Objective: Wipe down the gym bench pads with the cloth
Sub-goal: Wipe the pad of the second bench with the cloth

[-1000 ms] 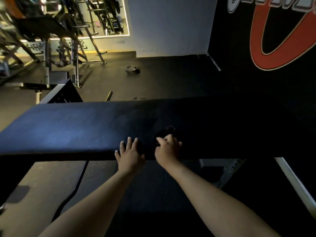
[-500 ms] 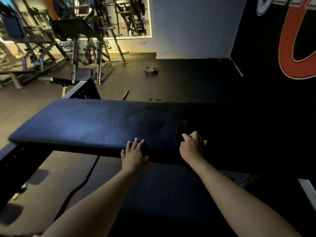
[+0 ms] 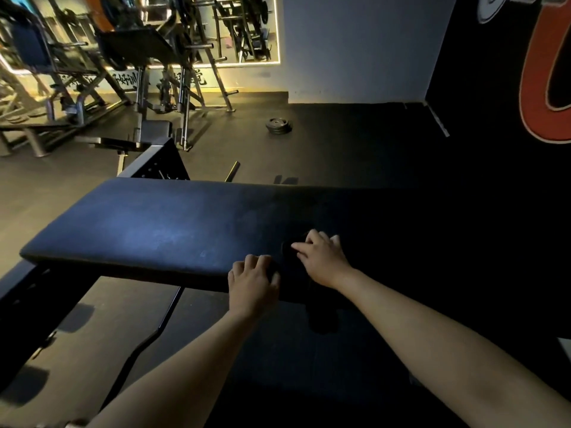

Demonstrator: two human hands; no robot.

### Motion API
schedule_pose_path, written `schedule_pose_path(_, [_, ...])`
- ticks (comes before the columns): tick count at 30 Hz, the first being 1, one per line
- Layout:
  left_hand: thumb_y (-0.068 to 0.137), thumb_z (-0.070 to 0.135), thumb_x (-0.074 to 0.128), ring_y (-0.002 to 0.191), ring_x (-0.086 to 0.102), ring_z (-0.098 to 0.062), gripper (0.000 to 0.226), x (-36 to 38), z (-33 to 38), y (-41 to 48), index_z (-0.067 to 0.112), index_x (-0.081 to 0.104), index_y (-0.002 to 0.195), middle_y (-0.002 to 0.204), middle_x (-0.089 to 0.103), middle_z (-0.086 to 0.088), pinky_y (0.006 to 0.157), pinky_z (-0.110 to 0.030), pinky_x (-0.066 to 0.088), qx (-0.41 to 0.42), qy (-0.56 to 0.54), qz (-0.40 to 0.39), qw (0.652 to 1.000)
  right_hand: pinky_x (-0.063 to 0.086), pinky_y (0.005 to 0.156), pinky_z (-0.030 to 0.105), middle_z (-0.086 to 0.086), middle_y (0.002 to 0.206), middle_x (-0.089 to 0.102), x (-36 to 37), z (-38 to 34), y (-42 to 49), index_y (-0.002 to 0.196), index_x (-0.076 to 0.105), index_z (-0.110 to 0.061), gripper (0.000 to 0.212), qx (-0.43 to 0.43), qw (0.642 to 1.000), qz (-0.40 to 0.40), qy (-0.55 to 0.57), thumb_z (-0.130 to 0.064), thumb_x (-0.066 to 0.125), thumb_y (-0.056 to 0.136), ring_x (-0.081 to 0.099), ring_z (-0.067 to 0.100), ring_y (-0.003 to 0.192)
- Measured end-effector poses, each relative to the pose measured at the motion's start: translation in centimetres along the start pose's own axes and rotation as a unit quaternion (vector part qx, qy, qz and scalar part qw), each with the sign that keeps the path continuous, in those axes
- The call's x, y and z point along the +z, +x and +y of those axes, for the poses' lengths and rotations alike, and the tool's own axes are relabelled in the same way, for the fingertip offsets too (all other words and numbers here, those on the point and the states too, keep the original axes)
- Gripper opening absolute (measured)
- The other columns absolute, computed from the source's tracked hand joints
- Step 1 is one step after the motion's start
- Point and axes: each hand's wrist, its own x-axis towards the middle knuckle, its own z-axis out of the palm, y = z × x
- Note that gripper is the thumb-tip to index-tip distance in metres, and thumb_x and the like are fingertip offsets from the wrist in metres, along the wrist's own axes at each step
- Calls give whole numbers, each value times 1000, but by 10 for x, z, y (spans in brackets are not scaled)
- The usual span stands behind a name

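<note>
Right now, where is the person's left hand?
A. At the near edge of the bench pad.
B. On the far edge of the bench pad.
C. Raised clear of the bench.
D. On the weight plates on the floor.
A: the left hand sits with curled fingers at the near edge of the bench pad, just left of the right hand, which holds the dark cloth on the pad.
</note>
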Motion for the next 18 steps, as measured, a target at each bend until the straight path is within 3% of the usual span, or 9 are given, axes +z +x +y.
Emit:
schedule_pose_path(4, [96,56,44,123,34,-27,47,2,5,9,41,40,141,134,40,0,105,-41,28,-40,16,10,999,30,102,47,3,121,44,-9,37,39,134,54,-33,34,73,997,20,3,-33,41,102,42,25,117])
schedule_pose_path(8, [97,59,42,133,23,-26,56,8,16,23,45,29,149,145,28,4,111,-44,19,-90,7,17,996,29,106,49,9,127,46,-19,65,79,128,59,-25,32,137,990,25,1,-31,42,101,45,31,119])
schedule_pose_path(9, [97,59,40,136,19,-26,57,10,20,26,44,27,151,150,23,4,112,-45,16,-107,10,15,994,29,105,48,9,125,48,-18,60,82,124,61,-24,31,106,994,19,8,-32,43,100,48,31,116])
schedule_pose_path(11, [98,59,38,141,13,-27,57,16,30,38,44,26,151,157,15,3,113,-48,13,-134,10,14,991,33,102,44,9,122,52,-8,44,79,123,63,-24,33,-36,999,8,19,-35,46,98,54,31,111])
schedule_pose_path(14, [97,55,36,142,11,-27,56,21,44,58,44,26,151,159,18,4,113,-49,12,-163,3,19,986,43,90,41,10,114,55,2,34,74,126,64,-20,34,-243,968,-12,55,-32,52,96,55,28,101])
schedule_pose_path(18, [96,57,41,140,10,-26,54,27,49,69,46,28,148,157,18,5,111,-48,11,-197,-4,25,980,47,86,41,10,113,48,-5,61,114,129,62,-21,34,-271,961,-1,51,-30,49,99,45,27,103])
